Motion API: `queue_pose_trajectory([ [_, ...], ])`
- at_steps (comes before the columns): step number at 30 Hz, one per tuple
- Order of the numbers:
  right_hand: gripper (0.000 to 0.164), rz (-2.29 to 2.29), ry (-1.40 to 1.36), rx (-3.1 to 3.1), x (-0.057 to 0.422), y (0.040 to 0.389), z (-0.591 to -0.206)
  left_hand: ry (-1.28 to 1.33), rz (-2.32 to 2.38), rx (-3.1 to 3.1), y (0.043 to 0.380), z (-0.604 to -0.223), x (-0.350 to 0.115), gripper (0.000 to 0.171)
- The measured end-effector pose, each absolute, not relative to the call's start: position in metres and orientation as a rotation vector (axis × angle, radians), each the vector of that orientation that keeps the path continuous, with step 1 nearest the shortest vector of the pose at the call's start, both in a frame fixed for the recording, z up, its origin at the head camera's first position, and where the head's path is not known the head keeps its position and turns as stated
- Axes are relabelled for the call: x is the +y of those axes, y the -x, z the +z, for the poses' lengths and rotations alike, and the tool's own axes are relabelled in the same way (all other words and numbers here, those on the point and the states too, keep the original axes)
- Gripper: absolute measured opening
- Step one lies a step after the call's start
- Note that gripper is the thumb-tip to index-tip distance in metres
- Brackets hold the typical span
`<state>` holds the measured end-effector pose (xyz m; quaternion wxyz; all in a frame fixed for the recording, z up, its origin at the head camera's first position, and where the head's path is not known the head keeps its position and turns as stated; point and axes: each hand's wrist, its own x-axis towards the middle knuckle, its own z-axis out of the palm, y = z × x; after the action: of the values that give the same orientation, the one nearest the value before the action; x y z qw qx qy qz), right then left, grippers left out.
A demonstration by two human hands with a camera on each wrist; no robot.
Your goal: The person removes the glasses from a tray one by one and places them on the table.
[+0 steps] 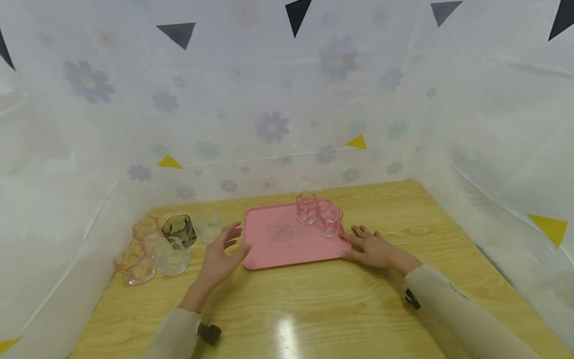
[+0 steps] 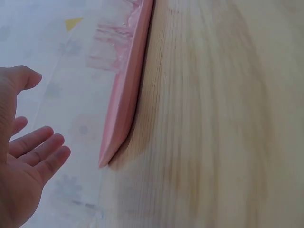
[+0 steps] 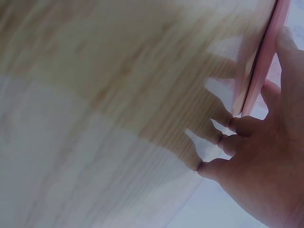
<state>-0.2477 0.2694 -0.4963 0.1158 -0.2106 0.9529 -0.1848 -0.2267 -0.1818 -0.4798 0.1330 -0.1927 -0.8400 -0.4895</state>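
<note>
A pink tray point(image 1: 287, 252) with a faint grey pattern lies on the table. Toward its right end stand two clear glasses, one farther back point(image 1: 307, 210) and one nearer the right edge point(image 1: 330, 223). My right hand point(image 1: 375, 249) touches the tray's right edge with thumb and forefinger; its other fingers are spread, tips down on the wood in the right wrist view. Beside the tray's left edge, my left hand point(image 1: 219, 257) is held with fingers apart and nothing in it. In the left wrist view its fingers point(image 2: 45, 154) are apart from the pink rim.
Several glasses cluster at the table's left: a dark smoky one point(image 1: 179, 231), clear ones point(image 1: 174, 258) and peach-tinted ones point(image 1: 135, 266). One clear glass point(image 1: 208, 225) stands just behind the left hand. White floral sheeting point(image 1: 273, 124) encloses the wooden table point(image 1: 278, 304).
</note>
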Motion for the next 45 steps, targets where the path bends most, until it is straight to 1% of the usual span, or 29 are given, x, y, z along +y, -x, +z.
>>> queue_pose_trajectory([
  [4, 0.078, -0.543, 0.611, 2.787, 0.269, 0.247, -0.494, 0.583, -1.512, -2.444, 0.239, -0.483, -0.163, 0.066],
  [9, 0.078, -0.543, 0.619, 2.782, 0.268, 0.248, -0.496, 0.514, -1.609, -2.444, 0.256, -0.485, -0.139, 0.068],
  [13, 0.078, -0.540, 0.616, 2.772, 0.267, 0.249, -0.498, 0.527, -1.615, -2.464, 0.269, -0.488, -0.123, 0.067],
  [25, 0.077, -0.561, 0.608, 2.775, 0.265, 0.245, -0.492, 0.548, -1.631, -2.536, 0.290, -0.488, -0.079, 0.074],
  [31, 0.076, -0.561, 0.618, 2.781, 0.266, 0.244, -0.490, 0.525, -1.609, -2.534, 0.302, -0.490, -0.061, 0.074],
  [45, 0.078, -0.538, 0.605, 2.781, 0.268, 0.247, -0.494, 0.399, -1.657, -2.544, 0.324, -0.496, -0.036, 0.087],
])
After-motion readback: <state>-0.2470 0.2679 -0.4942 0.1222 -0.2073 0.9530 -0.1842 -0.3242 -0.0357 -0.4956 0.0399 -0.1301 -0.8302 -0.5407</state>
